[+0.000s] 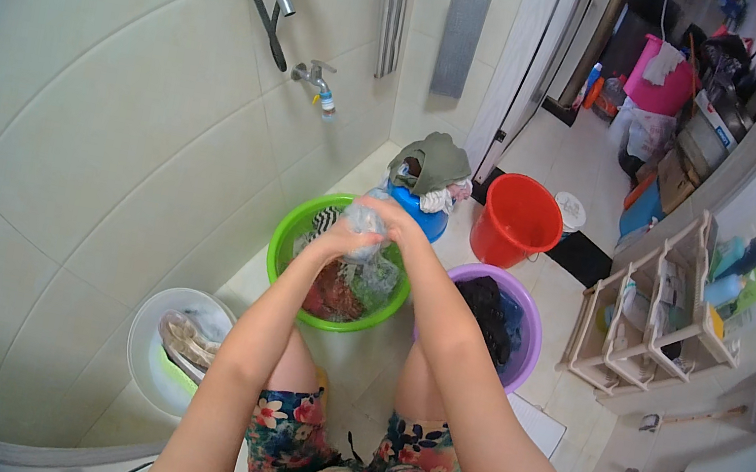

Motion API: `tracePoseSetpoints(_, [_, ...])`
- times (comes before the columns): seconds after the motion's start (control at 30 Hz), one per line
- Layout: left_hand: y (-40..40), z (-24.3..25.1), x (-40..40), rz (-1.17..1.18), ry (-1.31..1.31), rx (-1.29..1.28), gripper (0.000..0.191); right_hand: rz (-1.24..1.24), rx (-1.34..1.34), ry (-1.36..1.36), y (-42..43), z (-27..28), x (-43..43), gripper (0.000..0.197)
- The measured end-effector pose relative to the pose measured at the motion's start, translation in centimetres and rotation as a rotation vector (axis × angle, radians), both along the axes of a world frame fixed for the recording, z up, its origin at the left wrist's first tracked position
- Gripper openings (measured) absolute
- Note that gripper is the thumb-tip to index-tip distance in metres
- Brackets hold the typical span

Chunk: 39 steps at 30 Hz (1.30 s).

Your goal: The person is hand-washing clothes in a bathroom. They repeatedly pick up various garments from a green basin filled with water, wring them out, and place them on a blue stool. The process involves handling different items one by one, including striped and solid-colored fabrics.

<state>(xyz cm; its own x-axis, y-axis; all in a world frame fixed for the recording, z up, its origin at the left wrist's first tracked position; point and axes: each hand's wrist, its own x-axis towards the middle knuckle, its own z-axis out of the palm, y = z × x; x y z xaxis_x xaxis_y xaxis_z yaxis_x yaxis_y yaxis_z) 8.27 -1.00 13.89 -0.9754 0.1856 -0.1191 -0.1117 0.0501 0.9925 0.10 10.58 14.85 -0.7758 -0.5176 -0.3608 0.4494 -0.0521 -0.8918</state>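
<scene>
Both hands are together over a green plastic basin (276, 271). My left hand (348, 237) and my right hand (389, 215) squeeze a bunched, pale, wet-looking cloth (365, 223) between them; its exact kind is unclear. Beneath them the basin holds water, a reddish-brown cloth (335, 292) and a black-and-white striped cloth (325, 218). To the right of my forearms, a purple basin (533, 329) contains dark clothes (488, 314). Behind the green basin, a blue container (425, 220) is heaped with a grey-green garment (439, 160) and other fabrics.
A red bucket (516, 218) stands beyond the purple basin. At lower left is a white bucket (142, 346) with shoes inside. A tap (314, 79) juts from the tiled wall. A beige plastic rack (654, 335) with bottles stands right, beside an open doorway.
</scene>
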Motion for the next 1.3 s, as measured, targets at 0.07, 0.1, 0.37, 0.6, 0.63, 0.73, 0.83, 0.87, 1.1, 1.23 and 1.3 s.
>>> tracePoseSetpoints(0.07, [0.1,-2.5,-0.8,0.011,0.188,-0.071,0.050,-0.018,0.003,0.052,-0.4,-2.3,-0.1,0.034])
tracePoseSetpoints(0.1, [0.7,-2.9,-1.2,-0.017,0.191,-0.309,0.048,-0.041,0.013,0.114,-0.1,-3.7,-0.5,0.038])
tracePoseSetpoints(0.37, [1.0,-6.4,-2.0,0.106,0.531,-0.726,0.049,-0.265,0.686,0.628,-2.7,-4.4,-0.2,0.061])
tracePoseSetpoints(0.6, [1.0,1.4,0.5,0.174,-0.094,0.286,0.044,0.047,-0.075,0.085,0.9,0.6,-0.5,0.052])
tracePoseSetpoints(0.63, [0.6,3.0,1.1,0.197,-0.361,0.576,0.041,0.051,-0.079,0.083,1.3,1.5,-0.2,0.052])
tracePoseSetpoints(0.73, [-0.8,3.8,0.8,0.002,-0.434,0.905,0.041,0.097,-0.156,0.064,2.2,2.9,-0.1,0.037])
tracePoseSetpoints(0.83, [0.1,4.5,1.4,-0.225,-0.526,1.203,0.046,0.154,-0.559,-0.112,1.8,3.5,1.3,0.042])
tracePoseSetpoints(0.87, [0.1,4.5,1.8,-0.214,-0.572,1.235,0.049,0.124,-0.605,-0.136,1.3,4.2,2.3,0.036])
tracePoseSetpoints(1.1, [0.1,5.8,2.3,-0.203,-0.598,1.210,0.061,-0.016,-0.468,-0.022,2.1,4.5,0.4,0.025])
tracePoseSetpoints(1.23, [0.6,6.0,2.4,-0.139,-0.457,0.935,0.046,0.031,-0.270,0.028,2.2,4.8,0.1,0.023])
tracePoseSetpoints(1.3, [0.9,6.7,2.5,-0.048,-0.291,0.338,0.035,0.041,-0.215,0.071,1.7,4.7,0.0,0.026])
